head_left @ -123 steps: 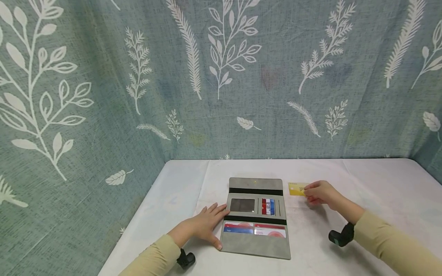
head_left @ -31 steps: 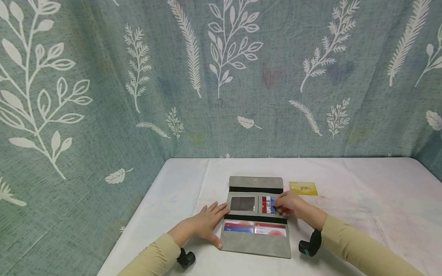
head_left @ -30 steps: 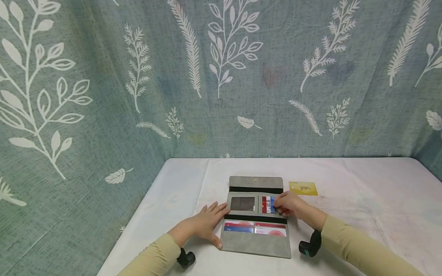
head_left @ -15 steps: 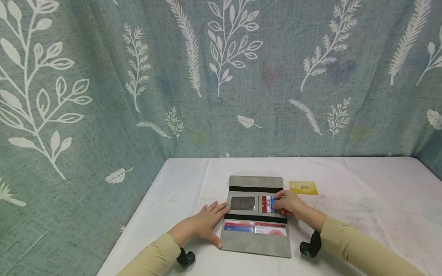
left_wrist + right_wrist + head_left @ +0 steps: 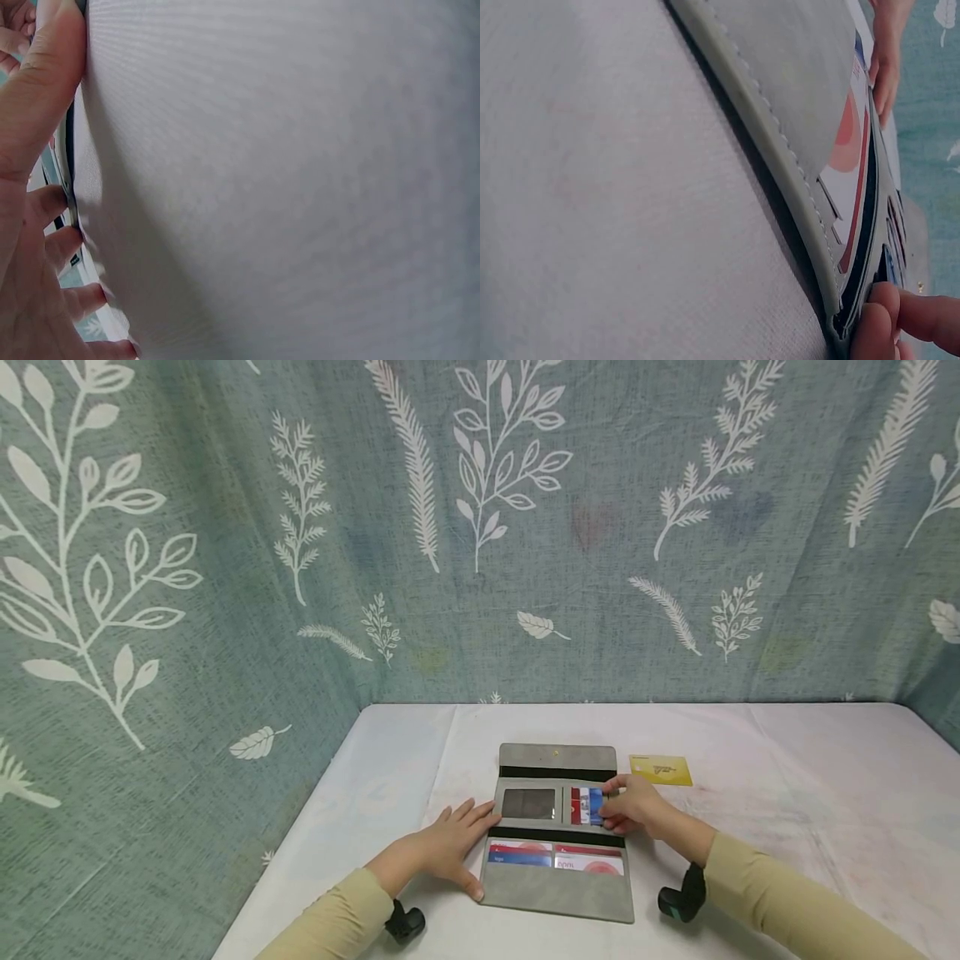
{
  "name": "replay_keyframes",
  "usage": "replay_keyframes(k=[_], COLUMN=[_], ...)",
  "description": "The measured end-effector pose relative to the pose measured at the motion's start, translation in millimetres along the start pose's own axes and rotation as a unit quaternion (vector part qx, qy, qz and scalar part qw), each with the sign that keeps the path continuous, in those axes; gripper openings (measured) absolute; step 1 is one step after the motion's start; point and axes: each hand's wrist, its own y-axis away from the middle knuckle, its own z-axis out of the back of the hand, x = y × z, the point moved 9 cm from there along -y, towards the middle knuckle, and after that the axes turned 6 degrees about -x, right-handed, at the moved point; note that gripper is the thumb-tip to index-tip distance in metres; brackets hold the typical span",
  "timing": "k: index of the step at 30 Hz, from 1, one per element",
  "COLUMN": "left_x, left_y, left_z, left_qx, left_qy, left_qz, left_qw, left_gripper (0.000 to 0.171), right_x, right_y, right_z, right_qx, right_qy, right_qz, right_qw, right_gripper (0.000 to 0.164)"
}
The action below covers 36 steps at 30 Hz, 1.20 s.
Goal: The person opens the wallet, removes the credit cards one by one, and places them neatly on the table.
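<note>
A grey trifold wallet lies unfolded on the white table. Red, white and blue cards fill upright slots in its middle panel, and more cards show in the lower panel. My left hand is spread flat, fingertips and thumb along the wallet's left edge. At the middle panel's right edge, my right hand pinches the wallet beside the blue card; in the right wrist view a dark gap shows at that slot above the fingertips. Just beyond this hand a yellow card lies on the table.
A clear window pocket takes up the left of the middle panel. Black wrist cameras hang below both sleeves. A green leaf-patterned curtain stands behind the table and along its left side.
Over the last seconds my right hand left the yellow card and moved left to the wallet's slots. Recently its fingers have shifted slightly right, uncovering more of the blue card. My left hand stays put.
</note>
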Motion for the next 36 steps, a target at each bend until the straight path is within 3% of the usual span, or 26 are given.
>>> replay_keyframes(k=[13, 21, 36], left_x=[-2.2, -1.0, -1.2], left_y=[1.3, 0.9, -1.0], left_z=[2.1, 1.0, 0.1], left_qx=[0.002, 0.004, 0.004], left_qy=[-0.002, 0.000, 0.000], left_qz=[-0.001, 0.000, 0.008], left_qw=[1.0000, 1.0000, 1.0000], left_gripper=[0.109, 0.109, 0.109], right_x=[-6.2, -9.2, -20.3], right_y=[-0.2, 5.1, 3.4], right_z=[7.9, 15.0, 29.6], right_qx=[0.009, 0.019, 0.027], right_qy=[-0.007, -0.017, -0.045], right_qz=[-0.019, -0.011, -0.014], right_qw=[1.000, 1.000, 0.999], right_gripper=[0.041, 0.049, 0.049])
